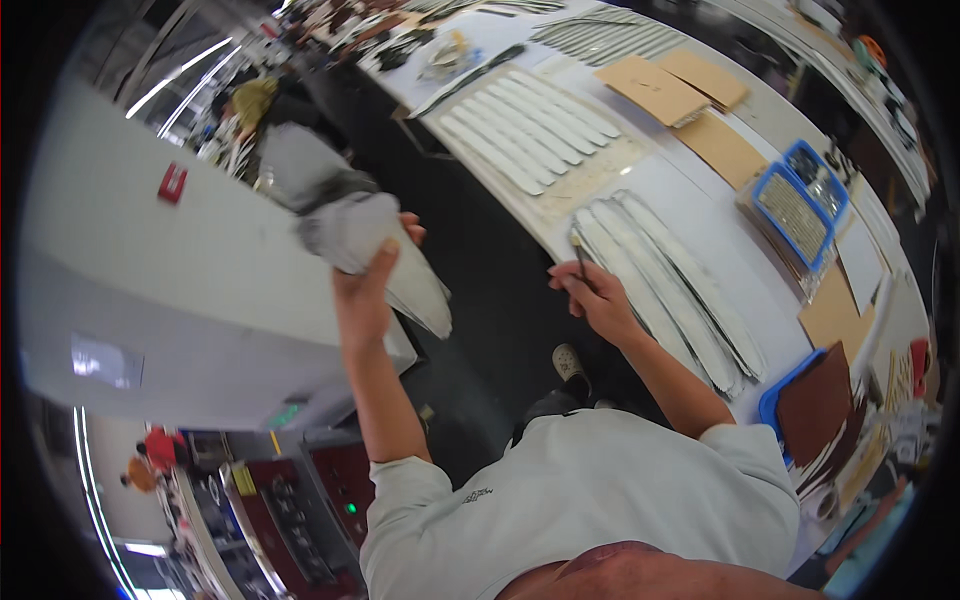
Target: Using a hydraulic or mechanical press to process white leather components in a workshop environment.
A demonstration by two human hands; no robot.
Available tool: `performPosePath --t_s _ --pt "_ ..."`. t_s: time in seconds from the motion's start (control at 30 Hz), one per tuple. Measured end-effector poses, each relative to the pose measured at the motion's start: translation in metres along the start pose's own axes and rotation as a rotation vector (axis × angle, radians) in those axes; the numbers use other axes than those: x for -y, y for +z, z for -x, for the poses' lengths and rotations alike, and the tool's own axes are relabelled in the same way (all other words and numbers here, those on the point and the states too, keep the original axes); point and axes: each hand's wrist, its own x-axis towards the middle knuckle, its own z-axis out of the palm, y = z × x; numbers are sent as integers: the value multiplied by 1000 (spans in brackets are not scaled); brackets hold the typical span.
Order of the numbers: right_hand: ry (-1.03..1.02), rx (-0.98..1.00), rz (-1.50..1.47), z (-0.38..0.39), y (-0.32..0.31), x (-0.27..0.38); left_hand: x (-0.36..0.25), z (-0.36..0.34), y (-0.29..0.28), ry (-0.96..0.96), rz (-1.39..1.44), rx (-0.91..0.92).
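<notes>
2 hands, 2 holds

Left hand (365,300): fingers clamped on a layered grey-white bundle (350,228), left of the white table (695,215). Right hand (598,298): fingers closed on a slim, dark, pale-tipped stick (580,255) near long white strips (648,282). Probably best: bundle level, tip clear of the strips.

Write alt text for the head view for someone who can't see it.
A person's left grip holds a pale grey bundle; the right grip holds a thin tool with a light tip, beside long pale strips on a white table. Brown sheets lie farther along.
</notes>
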Motion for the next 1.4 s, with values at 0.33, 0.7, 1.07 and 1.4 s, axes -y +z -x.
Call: performPosePath --t_s 0.33,0.7,1.07,1.4 --pt "-197 758 187 -5 262 -8 36 209 -106 -135 -53 -567" --pt "-148 1088 107 90 492 -81 7 343 -272 -54 -53 -981" --pt "-524 926 203 165 670 -122 -16 400 -430 113 -285 -1364" --pt "23 1480 118 126 810 -156 -42 410 -537 -61 -261 -1479"
